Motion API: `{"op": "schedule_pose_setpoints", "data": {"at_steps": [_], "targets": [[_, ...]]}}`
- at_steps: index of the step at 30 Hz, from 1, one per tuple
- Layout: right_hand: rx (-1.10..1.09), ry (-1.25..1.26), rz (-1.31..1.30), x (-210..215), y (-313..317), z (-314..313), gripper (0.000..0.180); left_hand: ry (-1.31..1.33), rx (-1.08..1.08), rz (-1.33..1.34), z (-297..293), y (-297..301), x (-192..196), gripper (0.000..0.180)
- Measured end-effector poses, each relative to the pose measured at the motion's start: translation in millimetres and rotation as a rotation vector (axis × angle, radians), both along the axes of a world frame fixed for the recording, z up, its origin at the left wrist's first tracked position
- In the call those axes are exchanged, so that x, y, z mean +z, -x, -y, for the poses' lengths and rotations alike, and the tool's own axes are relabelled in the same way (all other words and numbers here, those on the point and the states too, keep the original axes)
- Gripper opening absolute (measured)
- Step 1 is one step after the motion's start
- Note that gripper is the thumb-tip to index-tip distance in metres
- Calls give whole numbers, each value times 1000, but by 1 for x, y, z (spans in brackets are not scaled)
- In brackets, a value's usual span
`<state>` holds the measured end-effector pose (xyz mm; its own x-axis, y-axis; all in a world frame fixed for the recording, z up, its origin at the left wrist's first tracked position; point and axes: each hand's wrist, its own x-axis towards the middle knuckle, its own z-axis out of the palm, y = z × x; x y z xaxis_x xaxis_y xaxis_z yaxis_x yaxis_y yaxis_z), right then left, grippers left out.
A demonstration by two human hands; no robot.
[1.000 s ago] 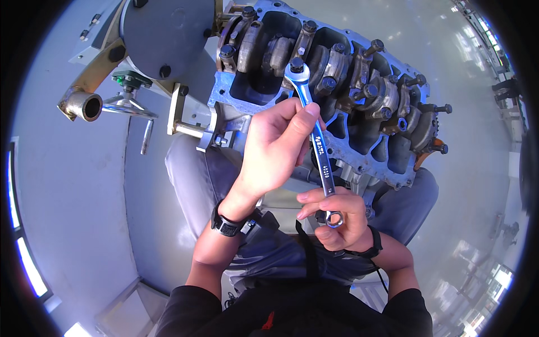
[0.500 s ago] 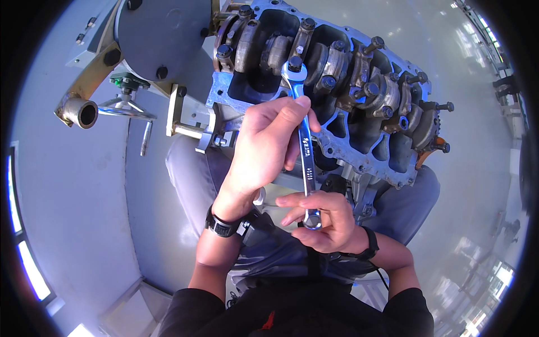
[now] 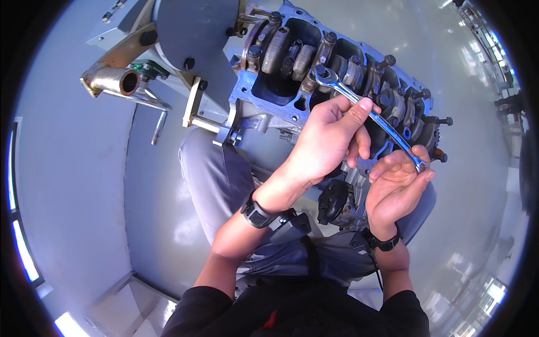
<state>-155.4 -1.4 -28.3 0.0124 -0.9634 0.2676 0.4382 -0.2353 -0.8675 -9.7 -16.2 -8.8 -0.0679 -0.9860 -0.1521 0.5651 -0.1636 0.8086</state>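
Note:
A shiny combination wrench (image 3: 387, 128) slants across the engine block (image 3: 269, 96), its upper end around a bolt head (image 3: 320, 69) on a bearing cap. My left hand (image 3: 331, 137) is closed on the shank just below that end, thumb on top. At the wrench's lower right end, my right hand (image 3: 393, 188) has its thumb and fingers around the tip, with the palm turned up. Inside the block lies a crankshaft (image 3: 302, 62) under bearing caps. Several bolts, such as a raised bolt (image 3: 388, 59), stick up from the caps.
The block hangs on an engine stand with a round dark plate (image 3: 193, 33) at the upper left. A tube-ended arm (image 3: 115, 80) and a handwheel with a crank handle (image 3: 159, 128) jut out there. My legs (image 3: 216, 180) are beneath the block.
The wrench has swung from nearly upright to a slant, its lower end going right and up. Both hands have moved right with it. The whole view has shifted slightly.

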Motion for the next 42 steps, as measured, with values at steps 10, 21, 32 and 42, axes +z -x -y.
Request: {"op": "schedule_pose_setpoints", "data": {"at_steps": [10,21,32,42], "targets": [[59,588,-282,-17,-3,-13,38,60,78,191,-17,-11,3,31],[108,372,-533,-18,5,-32,22,185,106,152,-27,-22,-10,21],[499,502,-594,-14,-13,-24,22,40,168,316,-21,-25,-15,21],[409,460,-513,-21,-4,-21,29,68,163,298,-17,-23,-21,21]]}}
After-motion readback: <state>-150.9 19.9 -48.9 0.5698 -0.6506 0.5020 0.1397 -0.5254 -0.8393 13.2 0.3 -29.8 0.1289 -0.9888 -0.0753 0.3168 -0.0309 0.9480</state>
